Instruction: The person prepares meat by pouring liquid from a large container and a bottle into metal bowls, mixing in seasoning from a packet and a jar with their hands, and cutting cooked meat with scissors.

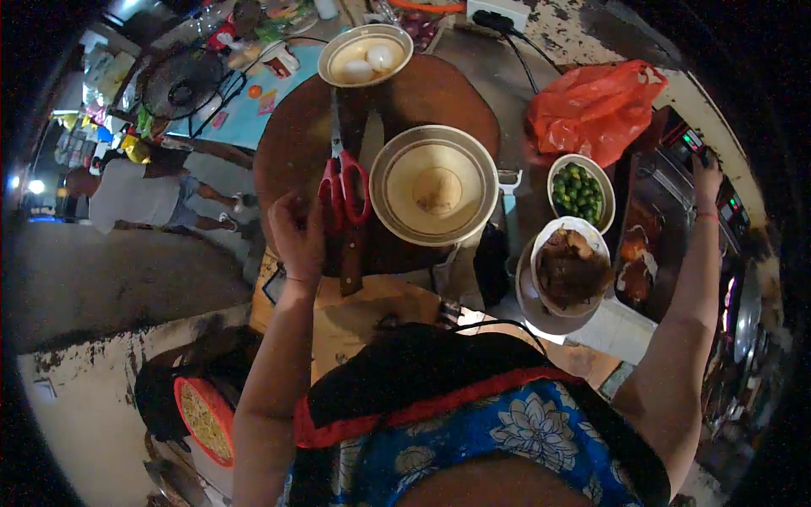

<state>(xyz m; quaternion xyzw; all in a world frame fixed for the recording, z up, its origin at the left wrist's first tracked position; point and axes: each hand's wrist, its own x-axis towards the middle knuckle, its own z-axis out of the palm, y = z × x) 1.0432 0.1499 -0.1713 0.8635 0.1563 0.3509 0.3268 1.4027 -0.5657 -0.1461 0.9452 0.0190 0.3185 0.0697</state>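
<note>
My left hand (pixel 298 237) rests at the left part of a round wooden board (pixel 437 92), its fingers loosely bent beside red-handled scissors (pixel 345 190). Under the scissors' handles shows the wooden handle of a knife (pixel 351 263). An empty cream bowl (pixel 434 185) stands on the board, right of the scissors. Far to the right, my right hand (pixel 706 171) is at the control panel of a dark appliance, its fingertips by a black knob or handle; the exact contact is unclear. Two white eggs (pixel 369 63) lie in a bowl (pixel 326 63) at the board's far edge.
Small green citrus fruits (pixel 576 193) fill an oval bowl right of centre, near a red plastic bag (pixel 592 111). A bowl of dark food (pixel 570 266) stands closer. Browned food (pixel 637 260) lies in the appliance's tray. A black fan (pixel 180 92) and another person (pixel 142 193) are at left.
</note>
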